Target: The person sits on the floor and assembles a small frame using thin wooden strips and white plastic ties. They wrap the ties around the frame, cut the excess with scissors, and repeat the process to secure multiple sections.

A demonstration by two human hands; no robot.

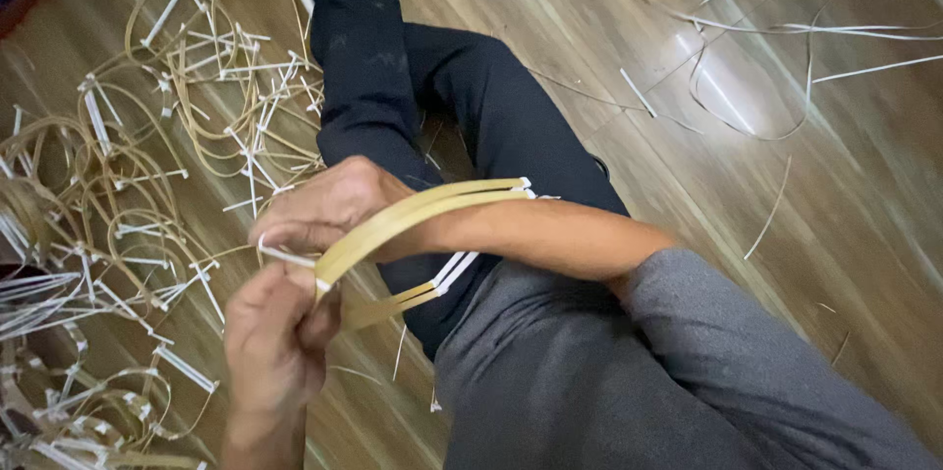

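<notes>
Brown wood-plank floor — glossy, lit by a pale glare patch. At one side, a heap of tan bamboo-strip hoops bound with white ties; at the other, loose thin pale strips and offcuts — scattered, curling.

The person wears a grey sleeve pushed up the arm, grey shorts and black trousers.

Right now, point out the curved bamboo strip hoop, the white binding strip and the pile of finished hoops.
curved bamboo strip hoop (422,210), head view, upper arc.
white binding strip (287,257), head view, middle.
pile of finished hoops (118,185), head view, centre.
</notes>
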